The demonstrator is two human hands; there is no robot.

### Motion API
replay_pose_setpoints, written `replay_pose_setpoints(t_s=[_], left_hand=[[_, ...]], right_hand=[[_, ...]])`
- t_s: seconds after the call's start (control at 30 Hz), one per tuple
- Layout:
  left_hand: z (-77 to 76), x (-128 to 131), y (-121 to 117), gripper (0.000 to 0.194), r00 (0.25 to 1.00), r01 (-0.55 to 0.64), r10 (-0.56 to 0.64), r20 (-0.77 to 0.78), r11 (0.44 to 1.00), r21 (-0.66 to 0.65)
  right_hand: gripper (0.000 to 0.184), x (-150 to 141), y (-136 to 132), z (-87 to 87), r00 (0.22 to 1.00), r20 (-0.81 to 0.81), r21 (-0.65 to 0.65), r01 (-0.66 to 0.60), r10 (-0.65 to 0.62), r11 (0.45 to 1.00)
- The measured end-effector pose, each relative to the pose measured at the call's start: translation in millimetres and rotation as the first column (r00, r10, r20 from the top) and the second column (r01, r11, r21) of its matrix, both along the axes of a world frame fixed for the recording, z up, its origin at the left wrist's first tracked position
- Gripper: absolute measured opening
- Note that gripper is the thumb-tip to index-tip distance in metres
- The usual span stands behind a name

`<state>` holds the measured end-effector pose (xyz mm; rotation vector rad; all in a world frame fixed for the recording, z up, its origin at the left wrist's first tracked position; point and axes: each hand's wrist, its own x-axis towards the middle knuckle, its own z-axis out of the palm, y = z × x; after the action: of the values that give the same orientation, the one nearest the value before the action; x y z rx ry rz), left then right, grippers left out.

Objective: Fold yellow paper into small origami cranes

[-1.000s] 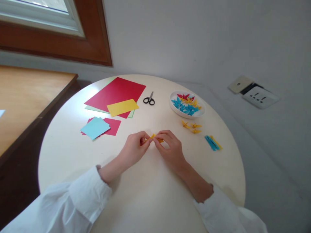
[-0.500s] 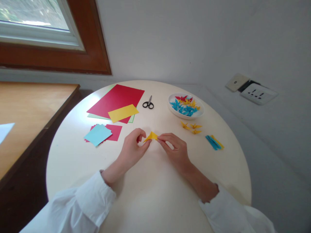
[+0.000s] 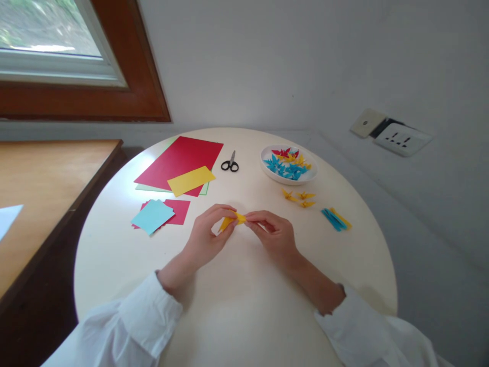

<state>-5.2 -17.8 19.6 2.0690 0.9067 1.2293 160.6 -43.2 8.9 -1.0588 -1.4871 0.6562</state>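
Observation:
My left hand [image 3: 208, 234] and my right hand [image 3: 275, 234] meet over the middle of a round cream table [image 3: 237, 306]. Both pinch a small folded piece of yellow paper [image 3: 232, 220] between thumb and fingertips, one at each end, just above the tabletop. Both sleeves are white. Three small yellow folded paper figures [image 3: 299, 198] lie to the right of my hands. Beyond them stands a white bowl [image 3: 288, 164] with several blue, yellow and red folded figures in it.
Large red and green sheets [image 3: 179, 159] with a yellow sheet [image 3: 191, 180] on top lie at the back left, small blue and red squares [image 3: 158, 214] nearer. Black scissors [image 3: 229, 163] lie behind my hands. Blue and yellow strips [image 3: 335, 218] sit at the right. A wooden ledge [image 3: 42, 188] is on the left.
The folded yellow paper has been turned and worked between my fingertips, and my hands stay together at the table's middle. The camera has tilted slightly.

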Motion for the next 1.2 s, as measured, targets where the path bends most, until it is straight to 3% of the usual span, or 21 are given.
replay_pose_setpoints(t_s=[0.17, 0.4, 0.63, 0.83, 1.2], left_hand=[[0.0, 0, -2, 0.005, 0.999, 0.021, -0.021, 0.029, 1.000, -0.003], [-3.3, 2, -4, 0.006, 0.998, 0.030, -0.025, 0.060, 0.995, -0.091], [-6.7, 3, -4, 0.008, 0.994, 0.047, -0.025, 0.109, 0.979, -0.200], [-5.4, 7, -5, 0.009, 0.982, 0.065, -0.017, 0.187, 0.966, -0.251], [-3.7, 8, -5, 0.015, 0.983, 0.036, 0.018, 0.181, 0.956, -0.291]], right_hand=[[0.003, 0, -1, 0.4, 0.999, -0.024, 0.009, -0.031, 0.031, 0.999], [0.005, -6, -2, 2.0, 0.990, -0.124, -0.098, -0.080, 0.068, 0.992], [0.007, -11, -3, 4.1, 0.980, -0.196, -0.169, -0.052, 0.018, 0.984], [0.008, -11, -3, 5.5, 0.978, -0.207, -0.182, -0.044, 0.006, 0.982], [0.011, -12, -2, 3.3, 0.974, -0.227, -0.179, -0.043, 0.001, 0.983]])
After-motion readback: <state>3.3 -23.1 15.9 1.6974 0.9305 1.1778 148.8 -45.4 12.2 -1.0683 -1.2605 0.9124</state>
